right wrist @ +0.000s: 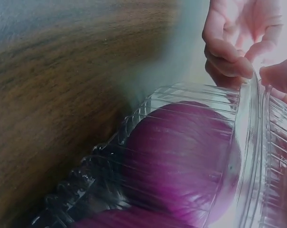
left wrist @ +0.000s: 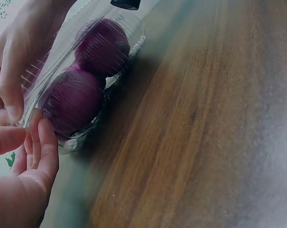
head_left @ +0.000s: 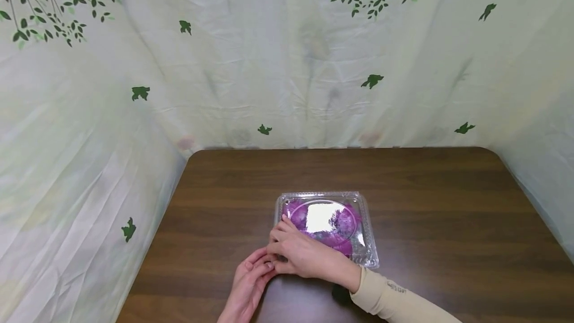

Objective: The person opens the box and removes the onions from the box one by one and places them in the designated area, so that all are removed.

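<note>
A clear plastic clamshell container point(head_left: 370, 243) rests on the table with its lid down. Several red onions point(left wrist: 76, 102) show purple through the ribbed plastic. At the container's near left corner, my left hand point(head_left: 251, 280) pinches the rim point(right wrist: 251, 109) between thumb and fingers. My right hand point(head_left: 309, 255) reaches across from the right, its fingers curled over the lid's left side and its thumb down at the same corner. In the right wrist view, the lid and base rims run side by side with a narrow gap, and an onion point(right wrist: 181, 156) sits below them.
The brown wooden table point(head_left: 448, 223) extends to both sides of the container. Behind and beside it hangs pale cloth point(head_left: 287, 64) printed with green leaves. A small dark object point(head_left: 342, 294) lies under my right wrist.
</note>
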`<state>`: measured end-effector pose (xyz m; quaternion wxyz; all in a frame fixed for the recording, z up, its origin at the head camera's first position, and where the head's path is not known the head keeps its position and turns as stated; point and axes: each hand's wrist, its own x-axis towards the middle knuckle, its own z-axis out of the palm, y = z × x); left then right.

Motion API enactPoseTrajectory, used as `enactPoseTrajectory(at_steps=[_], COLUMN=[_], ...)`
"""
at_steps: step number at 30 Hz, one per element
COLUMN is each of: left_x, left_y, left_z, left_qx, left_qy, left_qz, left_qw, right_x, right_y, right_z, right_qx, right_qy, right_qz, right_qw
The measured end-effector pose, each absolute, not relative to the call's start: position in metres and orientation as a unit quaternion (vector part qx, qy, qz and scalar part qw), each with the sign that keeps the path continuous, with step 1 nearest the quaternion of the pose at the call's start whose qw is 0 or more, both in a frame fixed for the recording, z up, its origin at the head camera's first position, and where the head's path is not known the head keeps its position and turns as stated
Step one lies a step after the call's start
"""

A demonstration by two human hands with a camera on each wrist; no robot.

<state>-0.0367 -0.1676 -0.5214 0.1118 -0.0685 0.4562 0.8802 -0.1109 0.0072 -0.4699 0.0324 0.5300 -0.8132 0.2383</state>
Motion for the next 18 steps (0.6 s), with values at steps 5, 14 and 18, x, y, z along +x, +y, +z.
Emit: enactPoseTrajectory(at_steps=[5,14,18], left_x=[-0.037,-0.038,-0.039], left_y=[-0.167,-0.166,-0.167], left_z=[-0.521,-0.522,-0.522], left_qx=[-0.076,-0.068,-0.066], left_qy=[0.454,0.448,0.447], left_qz=[0.881,0.885,0.886], left_qw=[0.112,0.108,0.101], right_x=[-0.111,-0.109,-0.104], right_y=[0.007,0.01,0.016], right_z=[-0.468,-0.461,-0.455], right_qx=[0.528,0.509,0.489], right_qy=[-0.816,-0.833,-0.846], right_qz=[0.234,0.192,0.177], right_qw=[0.039,0.103,0.119])
